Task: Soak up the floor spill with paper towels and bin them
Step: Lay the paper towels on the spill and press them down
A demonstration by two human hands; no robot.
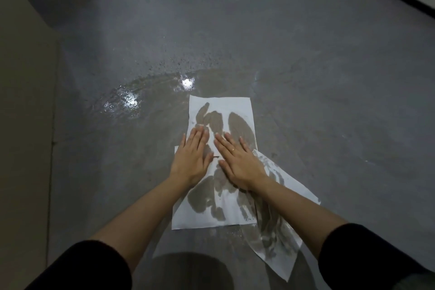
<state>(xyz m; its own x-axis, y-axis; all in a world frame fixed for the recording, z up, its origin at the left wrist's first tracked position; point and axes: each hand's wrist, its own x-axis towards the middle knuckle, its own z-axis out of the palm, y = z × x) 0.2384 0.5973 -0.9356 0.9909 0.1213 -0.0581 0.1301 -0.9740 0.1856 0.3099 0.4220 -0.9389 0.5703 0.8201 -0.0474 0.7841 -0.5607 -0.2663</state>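
Towel (277,240) part under forearm, perhaps soaked

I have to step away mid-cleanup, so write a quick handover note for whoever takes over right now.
Left hand and right hand: both flat, fingers straight, pressing side by side on the paper towels.
Towels: about three overlapping sheets on the grey floor, blotched with dark wet patches.
Done: towels laid and soaking.
Left: the spill beyond and left of the far sheet is uncovered and glistening; blot it, then gather and bin the towels. No bin in view.
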